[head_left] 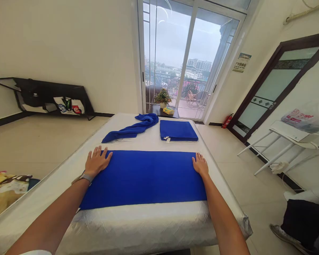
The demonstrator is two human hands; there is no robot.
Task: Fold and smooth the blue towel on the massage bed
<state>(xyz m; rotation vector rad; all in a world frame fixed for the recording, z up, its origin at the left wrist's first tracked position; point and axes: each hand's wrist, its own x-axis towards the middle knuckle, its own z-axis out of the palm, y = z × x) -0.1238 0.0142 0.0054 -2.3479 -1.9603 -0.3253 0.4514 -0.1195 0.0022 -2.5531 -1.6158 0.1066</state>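
Note:
A long blue towel (146, 179) lies spread flat across a white mattress (138, 226), folded into a wide strip. My left hand (97, 162) rests flat on the towel's far left corner with its fingers stretched out. My right hand (200, 164) lies flat on the far right corner, fingers together and extended. Neither hand holds anything. Farther back a neatly folded blue towel (178, 130) sits on the mattress. A crumpled blue towel (133, 129) lies to its left.
Beyond the mattress stand a small dark table with a potted plant (163, 98) and sliding glass doors (186, 56). A white folding table (289, 136) with a plastic bag is at the right. A black rack (45, 97) leans on the left wall.

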